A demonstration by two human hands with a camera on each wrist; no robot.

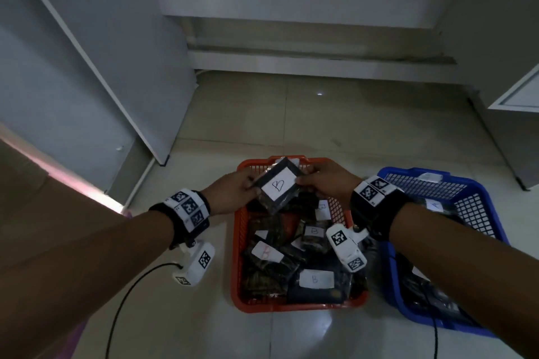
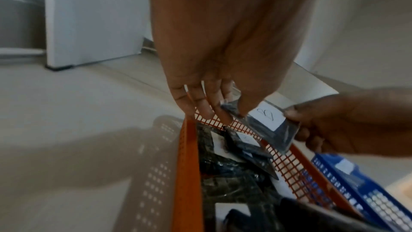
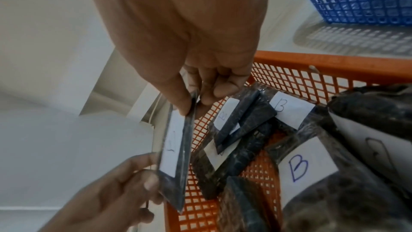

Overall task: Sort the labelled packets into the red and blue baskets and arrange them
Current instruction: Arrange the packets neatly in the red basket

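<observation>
Both hands (image 1: 233, 189) (image 1: 326, 181) pinch B packet (image 1: 277, 186) over red basket (image 1: 237, 242) holding B packets.

Bare floor (image 1: 291, 114) lies open beyond the red basket (image 1: 237, 242), up to a wall ledge (image 1: 320, 63). Labelled packets (image 1: 316, 280) crowd the basket's inside. The blue basket (image 1: 478, 201) stands just beside it on my right; a white cabinet (image 1: 87, 67) blocks my left.

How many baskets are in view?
2. The red basket sits centre on the floor, below the held B-labelled packet. The blue basket stands just to its right, partly hidden by the right forearm. No others visible.
</observation>
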